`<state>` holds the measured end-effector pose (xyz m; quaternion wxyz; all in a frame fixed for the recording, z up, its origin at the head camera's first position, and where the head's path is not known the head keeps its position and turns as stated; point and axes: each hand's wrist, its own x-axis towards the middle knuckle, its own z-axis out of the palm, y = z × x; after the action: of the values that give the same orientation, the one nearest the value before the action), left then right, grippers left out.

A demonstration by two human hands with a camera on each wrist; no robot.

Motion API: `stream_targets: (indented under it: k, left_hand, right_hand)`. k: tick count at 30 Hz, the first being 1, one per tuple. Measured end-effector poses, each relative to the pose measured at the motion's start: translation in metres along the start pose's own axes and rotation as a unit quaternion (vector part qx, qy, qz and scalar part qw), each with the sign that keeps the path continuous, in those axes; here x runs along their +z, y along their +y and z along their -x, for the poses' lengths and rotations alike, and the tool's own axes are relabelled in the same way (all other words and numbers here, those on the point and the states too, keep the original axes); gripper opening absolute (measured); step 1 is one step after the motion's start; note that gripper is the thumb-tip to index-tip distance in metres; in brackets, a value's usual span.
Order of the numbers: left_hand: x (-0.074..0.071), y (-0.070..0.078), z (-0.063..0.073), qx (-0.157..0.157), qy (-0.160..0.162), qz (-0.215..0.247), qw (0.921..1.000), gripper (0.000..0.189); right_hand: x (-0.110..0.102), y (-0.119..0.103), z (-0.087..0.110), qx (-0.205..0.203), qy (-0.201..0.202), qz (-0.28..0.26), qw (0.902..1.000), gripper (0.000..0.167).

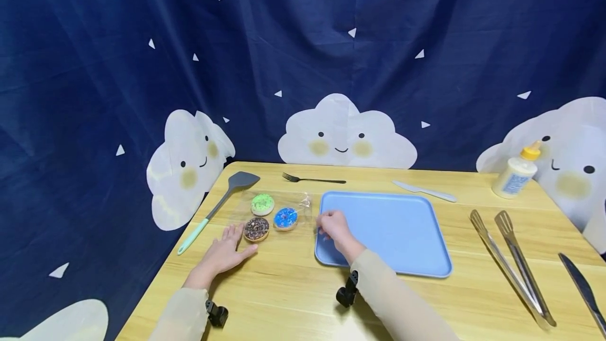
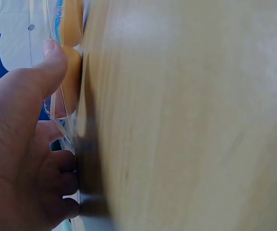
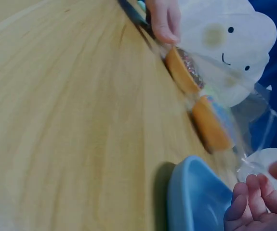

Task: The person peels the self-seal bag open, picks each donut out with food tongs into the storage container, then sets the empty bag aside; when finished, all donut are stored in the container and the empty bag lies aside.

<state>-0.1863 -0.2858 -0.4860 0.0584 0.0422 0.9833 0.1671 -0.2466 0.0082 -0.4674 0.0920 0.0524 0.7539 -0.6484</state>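
A clear plastic bag (image 1: 303, 205) lies on the table with three doughnuts inside: a green-iced one (image 1: 262, 204), a blue-iced one (image 1: 285, 218) and a chocolate one (image 1: 256, 229). My left hand (image 1: 227, 250) rests beside the chocolate doughnut at the bag's left end, thumb stretched out, fingertips touching the film and table. With curled fingers, my right hand (image 1: 335, 226) pinches the bag's right edge over the left rim of a blue tray (image 1: 385, 230). The right wrist view shows the film raised toward the thumb and fingers of this hand (image 3: 258, 199).
A spatula (image 1: 220, 204) lies at the left edge, a black fork (image 1: 314, 179) and a light-coloured knife (image 1: 423, 191) at the back. Metal tongs (image 1: 513, 267) are right of the tray, near a glue bottle (image 1: 516, 175) and a dark knife (image 1: 584, 291).
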Motion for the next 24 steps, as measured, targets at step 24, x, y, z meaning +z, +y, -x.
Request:
stream_targets:
  k: [24]
  left_hand:
    - [0.006, -0.004, -0.002, 0.003, 0.011, 0.007, 0.9999, 0.093]
  right_hand:
    - [0.005, 0.002, -0.042, 0.021, 0.023, 0.004, 0.9995, 0.009]
